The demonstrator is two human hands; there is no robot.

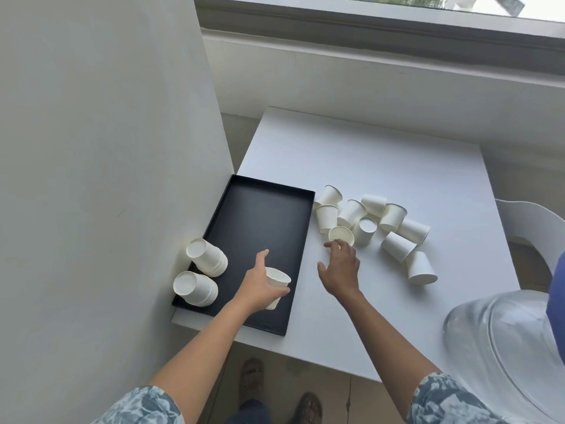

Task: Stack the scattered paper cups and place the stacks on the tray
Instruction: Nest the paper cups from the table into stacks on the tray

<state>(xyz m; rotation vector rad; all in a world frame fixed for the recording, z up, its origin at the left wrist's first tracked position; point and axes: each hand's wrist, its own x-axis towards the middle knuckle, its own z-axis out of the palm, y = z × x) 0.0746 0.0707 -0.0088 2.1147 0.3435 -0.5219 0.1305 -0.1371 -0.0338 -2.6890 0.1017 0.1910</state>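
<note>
A black tray (260, 215) lies at the left of the white table. Two stacks of white paper cups sit upside down at its left edge, one stack (208, 257) behind the other stack (195, 287). My left hand (260, 286) holds a single white cup (276, 284) above the tray's near right part. Several loose cups (376, 224) lie scattered on the table right of the tray. My right hand (341, 266) hovers with fingers spread just in front of a cup lying on its side (341, 235), fingertips at its rim.
A grey wall (107, 179) rises directly left of the tray. A clear plastic bowl or lid (501, 338) rests at the table's near right corner, with a white chair (532, 228) beyond. The window ledge runs along the back.
</note>
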